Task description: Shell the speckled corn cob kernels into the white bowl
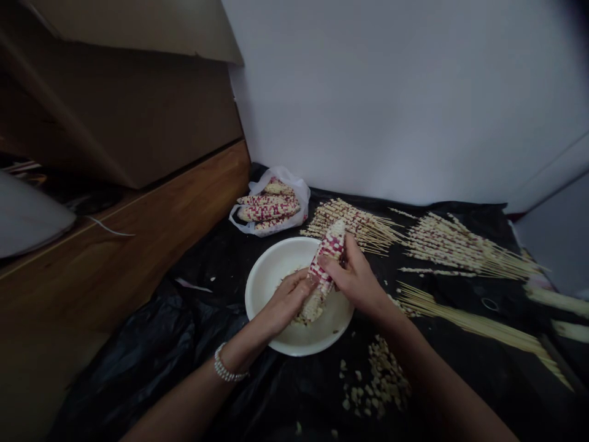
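Both hands grip one ear of corn (326, 258), speckled purple and cream, tilted over a white basin (263, 277). My left hand (289, 299) is closed around its lower part, with a beaded bracelet on that wrist. Higher up, my right hand (352, 274) wraps the ear from the right, its thumb pressed on the kernels. Some loose kernels and bits lie in the basin beneath, partly hidden by my left hand and the ear.
A plastic bag (304, 195) of corn ears stands behind the basin. Kernel-threaded skewers (442, 245) lie in two piles at right, bare sticks (460, 316) in front of them. Loose kernels (384, 380) are scattered on the black sheet (193, 362). A wooden panel (202, 190) borders the left.
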Available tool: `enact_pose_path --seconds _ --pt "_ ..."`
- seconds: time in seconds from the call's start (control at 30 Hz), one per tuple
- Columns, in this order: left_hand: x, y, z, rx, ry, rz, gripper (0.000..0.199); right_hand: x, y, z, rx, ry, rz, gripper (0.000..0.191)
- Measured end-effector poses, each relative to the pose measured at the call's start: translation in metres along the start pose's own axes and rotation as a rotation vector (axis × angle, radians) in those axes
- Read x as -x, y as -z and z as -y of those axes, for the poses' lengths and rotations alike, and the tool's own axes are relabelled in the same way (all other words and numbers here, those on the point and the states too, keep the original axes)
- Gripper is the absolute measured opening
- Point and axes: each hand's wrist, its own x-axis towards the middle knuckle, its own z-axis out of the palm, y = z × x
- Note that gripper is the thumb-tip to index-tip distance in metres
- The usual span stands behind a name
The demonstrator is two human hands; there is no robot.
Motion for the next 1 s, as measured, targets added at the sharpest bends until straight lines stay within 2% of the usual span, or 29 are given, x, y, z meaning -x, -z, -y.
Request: enact_pose_path --seconds 0.2,0.37,0.6,0.77,0.83,1.0 --pt "-0.002 0.004 0.015 0.026 -0.099 0.041 0.035 0.003 -0.002 0.006 0.125 -0.006 -0.014 0.036" --pt "-0.004 0.005 0.029 0.070 -0.015 0.043 0.029 0.000 -0.001 0.002 0.059 -0.017 0.013 0.034" --pt "-0.002 0.002 0.019 0.158 0.027 0.041 0.031 -0.002 0.004 0.003 0.043 -0.069 -0.015 0.032" --pt "-0.003 0.005 0.020 0.182 0.054 0.093 0.033 -0.003 0.002 0.003 -0.232 -0.152 0.110 0.032" --pt "-0.004 0.005 0.022 0.206 0.060 0.105 0.035 -0.003 0.001 0.005 -0.284 -0.183 0.116 0.036" --pt "-0.004 0.002 0.017 0.134 0.020 -0.008 0.040 -0.003 0.001 0.005 -0.199 -0.155 0.027 0.040"
